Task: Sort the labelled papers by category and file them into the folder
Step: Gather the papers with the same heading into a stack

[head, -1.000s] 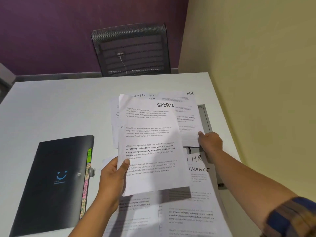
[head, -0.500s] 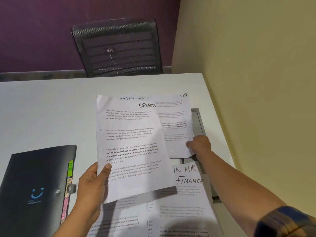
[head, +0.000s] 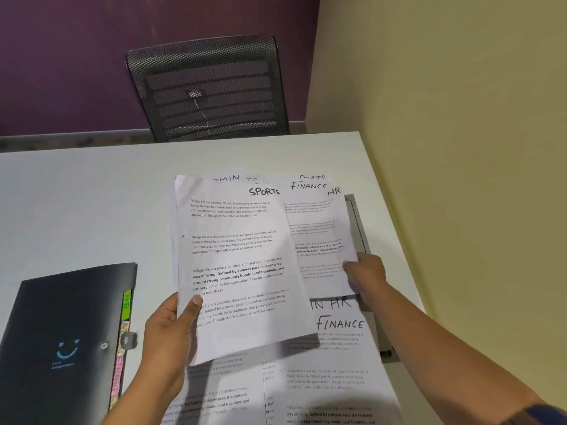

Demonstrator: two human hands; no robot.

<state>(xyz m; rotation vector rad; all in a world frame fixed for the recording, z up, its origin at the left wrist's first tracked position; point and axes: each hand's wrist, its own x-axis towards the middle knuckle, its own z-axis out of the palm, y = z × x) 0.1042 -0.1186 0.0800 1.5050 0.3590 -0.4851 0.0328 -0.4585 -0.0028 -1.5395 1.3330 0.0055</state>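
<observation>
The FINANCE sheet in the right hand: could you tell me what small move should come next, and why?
Probably lower the held FINANCE sheet, gripped by the right hand, onto the flat FINANCE sheet nearer the person; their labels match.

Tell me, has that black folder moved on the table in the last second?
No. The black folder lies untouched at the same spot on the table; only the camera shifted.

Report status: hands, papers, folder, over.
Left hand grips SPORTS sheet. Right hand pinches FINANCE sheet. Black folder lies closed beside left hand. Loose sheets spread underneath.
</observation>
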